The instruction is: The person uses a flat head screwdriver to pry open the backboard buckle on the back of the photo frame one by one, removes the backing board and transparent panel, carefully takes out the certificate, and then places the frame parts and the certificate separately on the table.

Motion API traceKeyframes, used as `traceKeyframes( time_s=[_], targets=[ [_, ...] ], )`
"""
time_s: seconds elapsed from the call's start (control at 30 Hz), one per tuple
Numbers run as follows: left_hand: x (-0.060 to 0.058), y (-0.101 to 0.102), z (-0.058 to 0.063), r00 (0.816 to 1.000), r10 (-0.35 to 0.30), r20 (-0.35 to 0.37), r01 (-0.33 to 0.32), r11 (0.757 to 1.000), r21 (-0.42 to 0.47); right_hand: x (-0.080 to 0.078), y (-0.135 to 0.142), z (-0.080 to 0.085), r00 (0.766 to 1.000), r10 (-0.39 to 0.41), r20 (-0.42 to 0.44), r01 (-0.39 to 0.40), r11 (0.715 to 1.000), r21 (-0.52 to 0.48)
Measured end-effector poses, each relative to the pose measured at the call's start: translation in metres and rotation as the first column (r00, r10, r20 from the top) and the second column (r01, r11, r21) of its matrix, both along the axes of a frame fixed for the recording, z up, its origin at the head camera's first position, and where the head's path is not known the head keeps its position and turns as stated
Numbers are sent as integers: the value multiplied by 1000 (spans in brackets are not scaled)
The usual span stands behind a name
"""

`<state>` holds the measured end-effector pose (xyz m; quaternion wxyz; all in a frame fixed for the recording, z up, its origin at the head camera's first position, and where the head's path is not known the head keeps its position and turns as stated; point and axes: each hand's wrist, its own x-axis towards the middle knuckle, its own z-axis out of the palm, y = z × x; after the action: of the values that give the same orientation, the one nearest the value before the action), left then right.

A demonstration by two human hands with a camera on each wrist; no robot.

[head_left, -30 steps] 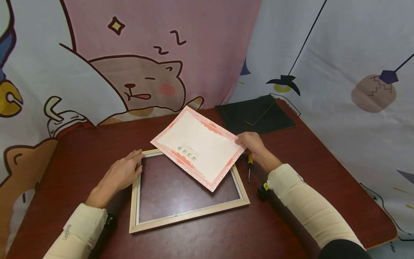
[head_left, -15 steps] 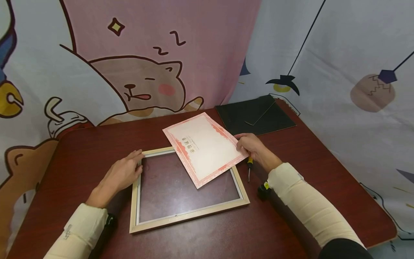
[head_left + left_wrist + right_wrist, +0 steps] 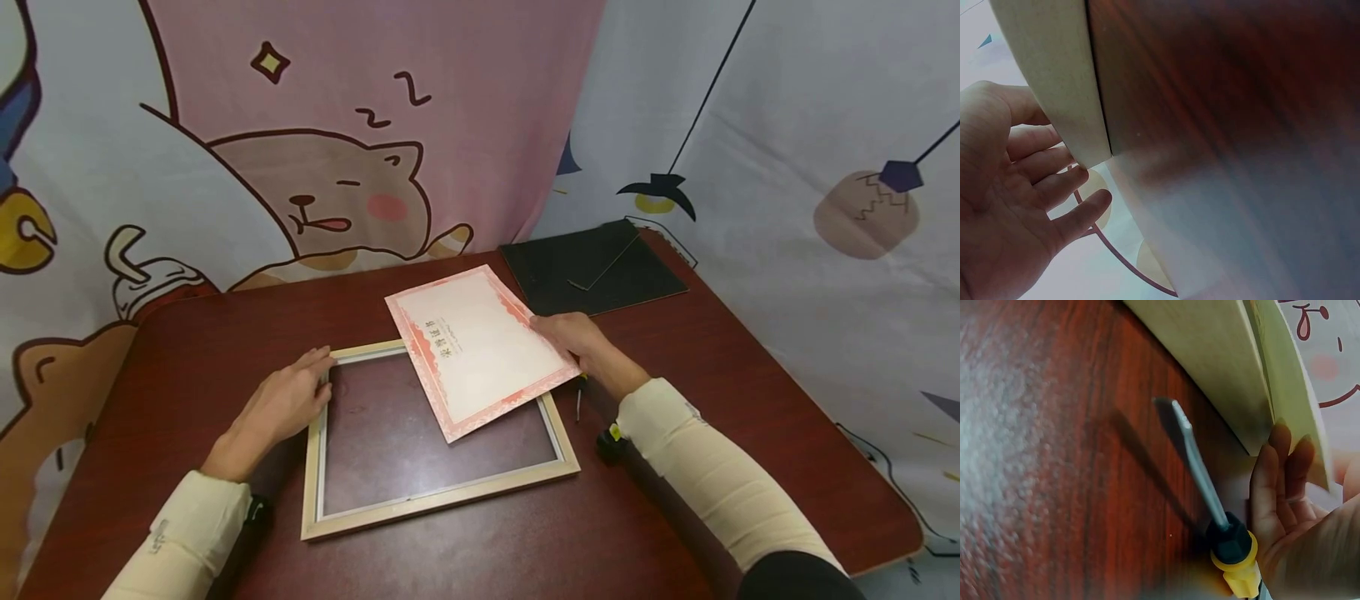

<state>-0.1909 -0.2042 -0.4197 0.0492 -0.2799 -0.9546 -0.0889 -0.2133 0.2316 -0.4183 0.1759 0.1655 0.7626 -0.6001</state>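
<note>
My right hand [image 3: 583, 343] pinches the right part of a certificate [image 3: 480, 350] with a pink-red patterned border. Tilted, the paper overlaps the upper right of a pale wooden picture frame [image 3: 442, 502] that lies on the table. In the right wrist view, fingertips [image 3: 1300, 453] show under the sheet, close to the frame's corner. My left hand [image 3: 281, 398] rests against the frame's upper left corner. Its fingers [image 3: 1063, 187] are loosely bent along the outer side in the left wrist view. Through the frame's middle the brown tabletop shows.
A yellow-and-black screwdriver [image 3: 1235, 550] lies right of the frame, close by the right hand. Near the right sleeve sits a small black object with a yellow-green mark [image 3: 611, 442]. A dark backing board [image 3: 607, 267] lies at the back right, before the printed curtain [image 3: 495, 125].
My right hand has turned the certificate and shifted it right, then a little lower over the frame. Its grip has moved slightly inward on the sheet. The left hand and frame stay put.
</note>
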Motion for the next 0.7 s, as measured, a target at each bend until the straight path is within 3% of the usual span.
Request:
traceKeyframes(
  time_s=[0.27, 0.47, 0.7],
  targets=[
    [0, 0, 0, 1000, 9, 11, -9, 1000, 4, -1, 0, 0, 1000, -11, 0, 11, 999, 38],
    [0, -1, -1, 1000, 5, 7, -5, 1000, 4, 2, 0, 1, 999, -49, -9, 49, 998, -25],
    [0, -1, 0, 1000, 11, 14, -11, 1000, 7, 1, 1, 2, 1000, -24, -6, 24, 997, -76]
  ],
)
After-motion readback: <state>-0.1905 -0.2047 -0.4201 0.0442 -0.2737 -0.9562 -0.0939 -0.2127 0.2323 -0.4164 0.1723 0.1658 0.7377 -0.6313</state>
